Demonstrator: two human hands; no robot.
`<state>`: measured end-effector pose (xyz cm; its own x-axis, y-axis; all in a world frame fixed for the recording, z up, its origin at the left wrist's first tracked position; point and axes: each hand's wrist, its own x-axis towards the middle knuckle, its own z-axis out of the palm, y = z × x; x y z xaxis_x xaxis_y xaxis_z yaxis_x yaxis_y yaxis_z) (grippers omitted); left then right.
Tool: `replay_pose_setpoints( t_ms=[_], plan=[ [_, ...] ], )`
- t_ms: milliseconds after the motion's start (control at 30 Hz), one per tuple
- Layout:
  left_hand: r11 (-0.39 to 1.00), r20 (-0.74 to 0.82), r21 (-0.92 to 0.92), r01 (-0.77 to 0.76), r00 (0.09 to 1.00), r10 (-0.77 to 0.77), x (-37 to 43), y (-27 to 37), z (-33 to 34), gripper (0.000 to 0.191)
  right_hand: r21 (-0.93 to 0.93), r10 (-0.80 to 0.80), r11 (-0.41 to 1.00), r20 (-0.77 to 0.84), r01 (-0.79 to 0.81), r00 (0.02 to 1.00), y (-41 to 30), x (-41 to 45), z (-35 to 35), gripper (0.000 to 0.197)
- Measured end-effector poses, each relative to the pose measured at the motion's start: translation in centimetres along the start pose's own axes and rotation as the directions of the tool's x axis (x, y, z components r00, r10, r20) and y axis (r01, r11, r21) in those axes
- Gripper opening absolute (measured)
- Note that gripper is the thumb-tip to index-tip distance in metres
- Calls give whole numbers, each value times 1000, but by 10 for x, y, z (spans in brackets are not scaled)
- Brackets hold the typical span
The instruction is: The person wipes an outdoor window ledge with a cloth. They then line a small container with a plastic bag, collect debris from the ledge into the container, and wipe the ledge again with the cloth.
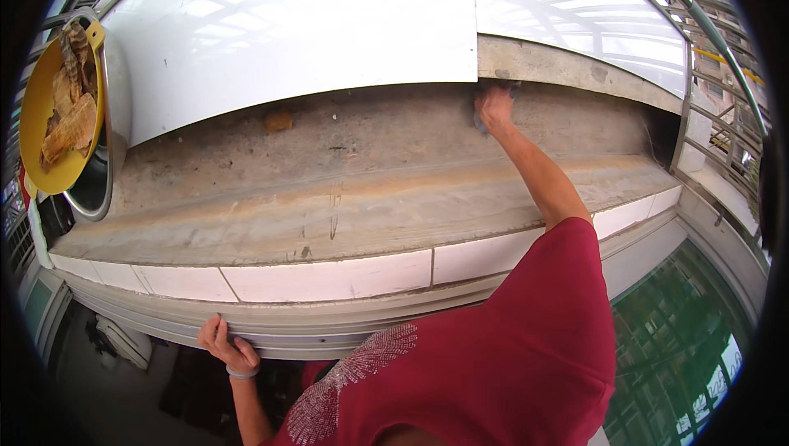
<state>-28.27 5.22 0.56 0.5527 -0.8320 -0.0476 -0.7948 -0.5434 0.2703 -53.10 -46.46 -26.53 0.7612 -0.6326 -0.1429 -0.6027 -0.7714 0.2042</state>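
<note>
My right hand (495, 107) reaches across the dusty concrete ledge (394, 138). Its fingers are closed on a grey-blue cloth (481, 123), which is mostly hidden under the hand, close to the concrete edge below the white panels. My left hand (227, 346), with a grey band at the wrist, holds the metal window frame (296, 342) at its inner rail. Between the hands runs a strip of pale tiles (327, 276) along the ledge's near edge. One large glossy white panel (296, 33) and a smaller white panel (579, 8) cover the far part of the ledge.
At the left, a yellow plastic basin (37, 132) with dried brown pieces (73, 125) rests on a metal pot (117, 82). A small yellow-brown block (279, 121) lies by the large panel's edge. Metal railings (727, 113) and a green glass pane (672, 335) are at the right.
</note>
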Motion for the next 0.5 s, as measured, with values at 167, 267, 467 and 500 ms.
replay_pose_setpoints(
  t_ms=[167, 267, 467, 500],
  plan=[
    [1000, -16, 26, 3, 1000, -3, 0, 4, -3, 40, 567, -118, 822, 265, -56, 957, -165, 40, -37, 26],
    [1000, -9, -16, 9, 1000, -9, -1, 2, -1, 39, 703, -248, 710, 309, -45, 918, -197, 51, -73, 24],
    [1000, -7, -7, 26, 1000, -26, -3, 1, 0, 40, 804, -295, 570, 7, 170, 955, -126, 22, -116, 32],
    [999, 6, -12, 38, 999, -38, -5, 1, -1, 40, 777, -281, 605, 2, 175, 960, -95, 15, -117, 35]
  ],
)
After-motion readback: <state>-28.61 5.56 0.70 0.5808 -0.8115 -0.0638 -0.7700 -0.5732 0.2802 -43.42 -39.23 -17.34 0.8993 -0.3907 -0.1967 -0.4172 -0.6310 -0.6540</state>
